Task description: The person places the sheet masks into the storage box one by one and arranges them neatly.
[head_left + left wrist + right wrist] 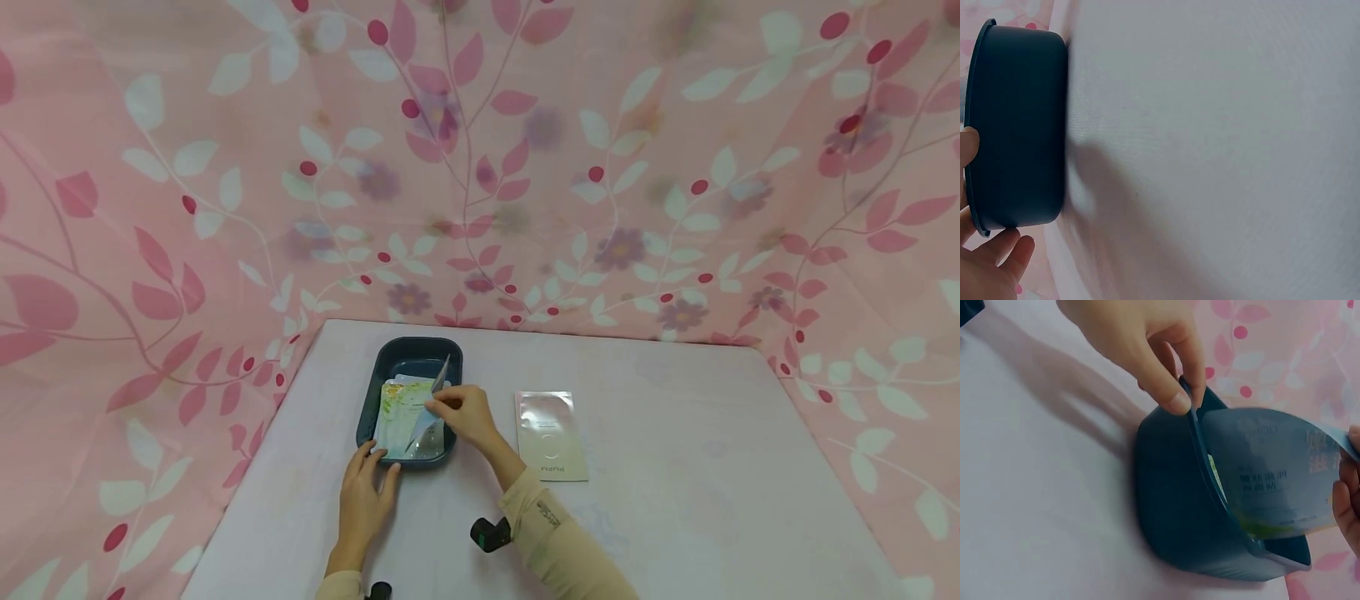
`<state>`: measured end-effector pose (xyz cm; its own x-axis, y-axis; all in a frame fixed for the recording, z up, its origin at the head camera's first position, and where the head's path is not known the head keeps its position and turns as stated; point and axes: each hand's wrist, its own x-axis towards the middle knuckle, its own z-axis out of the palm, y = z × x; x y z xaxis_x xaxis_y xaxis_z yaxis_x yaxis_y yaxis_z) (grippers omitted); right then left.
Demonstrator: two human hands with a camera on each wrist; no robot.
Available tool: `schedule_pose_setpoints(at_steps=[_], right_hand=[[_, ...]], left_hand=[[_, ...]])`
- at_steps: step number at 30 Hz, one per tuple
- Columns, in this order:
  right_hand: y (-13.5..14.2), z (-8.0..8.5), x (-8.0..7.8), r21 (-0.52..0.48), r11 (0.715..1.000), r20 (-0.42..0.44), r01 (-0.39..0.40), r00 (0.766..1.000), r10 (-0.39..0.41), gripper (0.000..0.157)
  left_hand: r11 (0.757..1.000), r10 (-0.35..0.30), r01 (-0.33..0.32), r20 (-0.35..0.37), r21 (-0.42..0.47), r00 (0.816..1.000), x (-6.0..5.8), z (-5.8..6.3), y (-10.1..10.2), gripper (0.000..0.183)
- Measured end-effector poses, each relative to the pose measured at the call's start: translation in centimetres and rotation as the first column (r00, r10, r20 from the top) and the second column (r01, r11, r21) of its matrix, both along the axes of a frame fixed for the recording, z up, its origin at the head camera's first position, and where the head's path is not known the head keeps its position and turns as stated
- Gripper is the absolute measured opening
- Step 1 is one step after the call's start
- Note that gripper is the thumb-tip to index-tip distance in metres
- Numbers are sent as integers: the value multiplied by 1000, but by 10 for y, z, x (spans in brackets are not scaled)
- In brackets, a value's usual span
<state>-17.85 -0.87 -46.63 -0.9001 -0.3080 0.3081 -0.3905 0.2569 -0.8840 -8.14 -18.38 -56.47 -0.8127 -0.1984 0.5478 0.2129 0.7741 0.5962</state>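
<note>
A dark blue plastic basin (365, 421) stands on the table's left side with several flat sheet-mask packets inside, among them a green and white one (399, 408). My left hand (363, 500) grips the basin's near left corner; in the right wrist view, its thumb (1179, 403) is outside the rim with a finger over the inner side. My right hand (467, 414) pinches the edge of a bluish packet (1260, 469), which bends and stands tilted over the basin. Its lower part is inside the rim. How many packets lie beneath is hidden.
A pale gold-green packet (551, 450) lies flat on the white tablecloth (712, 467), right of the basin. A flowered pink curtain (480, 167) rises behind and at both sides of the table. Black wrist devices (491, 534) sit near the sleeves.
</note>
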Motion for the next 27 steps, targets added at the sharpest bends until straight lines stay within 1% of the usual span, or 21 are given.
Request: schedule_pose_setpoints(at_steps=[3, 5, 8, 12, 14, 17, 19, 22, 24, 25, 27], right_hand=[[-5, 0, 0, -30, 999, -19, -46, 999, 45, 13], [-7, -3, 0, -33, 997, -13, -64, 998, 64, 14], [-9, -8, 1, -14, 998, 17, -56, 998, 56, 14], [-7, -14, 3, 3, 1000, 57, 8, 998, -8, 12], [-5, -17, 3, 6, 999, 60, 40, 997, -41, 12], [-4, -23, 3, 22, 995, 79, 98, 992, -100, 11], [-3, -27, 3, 39, 989, 96, 142, 985, -145, 12], [-5, -33, 1, 65, 975, 130, 214, 967, -221, 13], [-7, -36, 0, 83, 963, 138, 257, 954, -266, 13], [-8, -38, 0, 90, 957, 139, 276, 948, -286, 14], [-10, -40, 0, 114, 950, 119, 292, 945, -305, 14]], left_hand=[[1000, -4, 4, -14, -2, 1000, 0, 0, 0, 31], [1000, -6, 6, -19, -3, 1000, -1, 0, 0, 31], [1000, -8, 8, -22, -6, 1000, -1, -1, 0, 31], [1000, -7, 7, -26, -12, 1000, -1, -2, 0, 31], [1000, -5, 4, -31, -14, 1000, 0, -2, 0, 31], [1000, -2, 1, -39, -17, 999, 0, -2, -1, 32], [1000, -1, 0, -40, -16, 999, 0, -2, -1, 32], [1000, -1, 1, -34, -14, 999, 0, -2, -1, 31], [1000, -2, 1, -29, -12, 1000, 0, -3, -1, 31], [1000, -3, 2, -28, -11, 1000, 0, -3, -1, 31], [1000, -4, 3, -34, -12, 999, -1, -3, -1, 30]])
